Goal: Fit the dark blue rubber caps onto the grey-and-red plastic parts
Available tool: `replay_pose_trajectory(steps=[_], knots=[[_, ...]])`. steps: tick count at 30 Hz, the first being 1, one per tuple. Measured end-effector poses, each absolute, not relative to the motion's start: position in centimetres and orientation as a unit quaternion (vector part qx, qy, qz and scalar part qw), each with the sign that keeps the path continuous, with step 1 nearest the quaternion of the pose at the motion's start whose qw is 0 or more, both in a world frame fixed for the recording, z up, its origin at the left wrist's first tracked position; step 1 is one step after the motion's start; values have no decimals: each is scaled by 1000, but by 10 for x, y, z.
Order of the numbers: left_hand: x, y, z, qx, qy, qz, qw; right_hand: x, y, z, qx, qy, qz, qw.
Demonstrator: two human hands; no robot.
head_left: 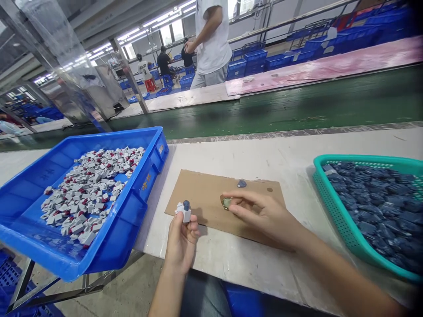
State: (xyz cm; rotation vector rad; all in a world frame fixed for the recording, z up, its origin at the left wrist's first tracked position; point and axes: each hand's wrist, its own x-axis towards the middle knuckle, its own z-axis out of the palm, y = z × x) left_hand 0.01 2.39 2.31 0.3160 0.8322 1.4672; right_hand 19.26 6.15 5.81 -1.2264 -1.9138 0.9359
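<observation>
My left hand [182, 235] is closed around a small white plastic piece [186, 215] with a dark blue rounded part [186, 205] at its top. It is held up in front of the cardboard's near left edge. Over the middle of the brown cardboard [205, 187], the thumb and index finger of my right hand [261, 213] are at a small round bottle cap [226, 202] with a ridged rim and greenish inside. Those fingers hide its right side. One dark blue piece [242, 183] lies near the cardboard's far edge.
A blue crate [153, 165] of white and red pieces stands at left. At right, a green basket [319, 176] holds many dark blue pieces. Beyond the table runs a green conveyor belt [280, 110]. A person in a white shirt [213, 39] stands behind it; others sit farther back.
</observation>
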Motion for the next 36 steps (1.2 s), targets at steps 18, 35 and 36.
replay_pose_trajectory(steps=[18, 35, 36], knots=[[42, -1, 28, 12, 99, 536, 838, 163, 38, 42, -263, -859, 113, 425], [50, -5, 27, 19, 136, 501, 855, 168, 38, 53, -317, -868, 119, 363], [50, -4, 27, 28, 150, 495, 855, 169, 39, 54, -326, -868, 124, 354]])
